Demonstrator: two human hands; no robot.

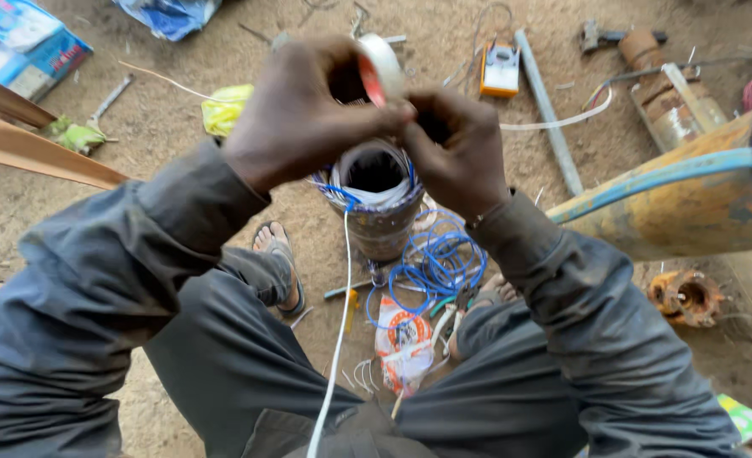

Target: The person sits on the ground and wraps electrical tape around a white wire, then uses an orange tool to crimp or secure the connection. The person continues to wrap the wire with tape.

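Overhead, the person's left hand point(304, 114) is curled around a roll of tape point(382, 66), white on the outside with a red edge, held above a cylindrical motor stator point(378, 203). The right hand point(456, 148) meets the left just beside the roll, fingertips pinched together at the tape's edge; whether a loose tape end sits in that pinch cannot be told. The stator stands upright on the dirt floor point(223, 51) between the person's legs, blue and white wires bunched at its open top. A white cord point(339, 331) runs from it toward the lap. Coiled blue wire point(431, 267) lies just right of the stator. An orange multimeter point(501, 68) lies well beyond, near a grey pipe point(550, 114).
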